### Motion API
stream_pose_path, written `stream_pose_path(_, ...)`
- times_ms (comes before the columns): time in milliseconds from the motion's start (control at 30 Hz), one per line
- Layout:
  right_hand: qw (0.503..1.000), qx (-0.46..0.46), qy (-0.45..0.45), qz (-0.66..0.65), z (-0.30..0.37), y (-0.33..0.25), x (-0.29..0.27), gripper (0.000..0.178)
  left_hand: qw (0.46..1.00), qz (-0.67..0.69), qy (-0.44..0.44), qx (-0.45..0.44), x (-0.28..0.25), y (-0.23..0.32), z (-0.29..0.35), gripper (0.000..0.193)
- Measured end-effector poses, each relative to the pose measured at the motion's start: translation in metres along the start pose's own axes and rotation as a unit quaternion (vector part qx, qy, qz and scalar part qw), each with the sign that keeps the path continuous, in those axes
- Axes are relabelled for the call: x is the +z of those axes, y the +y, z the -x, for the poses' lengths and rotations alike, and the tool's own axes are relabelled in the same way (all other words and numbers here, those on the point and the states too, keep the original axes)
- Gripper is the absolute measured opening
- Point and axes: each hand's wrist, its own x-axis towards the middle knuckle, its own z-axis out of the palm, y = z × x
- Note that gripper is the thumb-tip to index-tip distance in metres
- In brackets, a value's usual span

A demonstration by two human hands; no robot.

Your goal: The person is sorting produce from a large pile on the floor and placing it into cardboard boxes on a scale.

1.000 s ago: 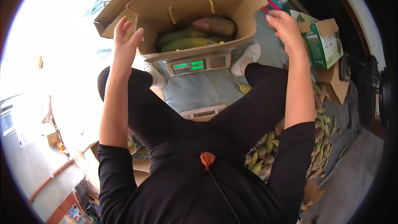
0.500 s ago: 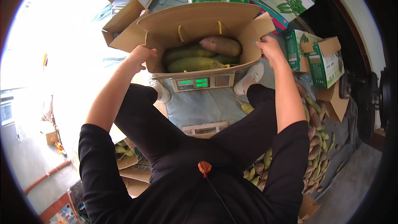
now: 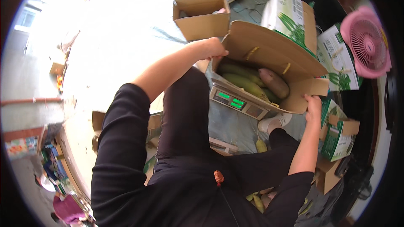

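Cardboard box (image 3: 273, 50) of radishes (image 3: 244, 84) sat above a lit scale (image 3: 242, 106), left hand (image 3: 216, 48) and right hand (image 3: 312, 106) gripping opposite ends, seemingly for balance.

Grey floor sheet (image 3: 223, 125): scale (image 3: 240, 104), small carton (image 3: 205, 27), green radish (image 3: 261, 146).

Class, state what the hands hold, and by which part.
The cardboard box, by its upper edge: left hand at the left end, right hand at the right.
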Motion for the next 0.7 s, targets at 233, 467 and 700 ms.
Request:
stream_pose_path(233, 0.994, -0.036, -0.057, -0.083, 0.029, -0.074, 0.041, 0.037, 0.989, 0.114, 0.094, 0.027, -0.054, -0.034, 0.026, 0.033)
stream_pose_path(467, 0.98, -0.078, -0.169, -0.07, 0.06, -0.174, 0.16, 0.038, 0.954, 0.256, 0.149, 0.047, -0.135, -0.154, 0.062, 0.038)
stream_pose_path(700, 0.959, -0.019, -0.278, 0.053, 0.084, -0.173, 0.326, 0.04, 0.926, 0.313, 0.21, -0.032, -0.163, -0.32, 0.135, 0.038)
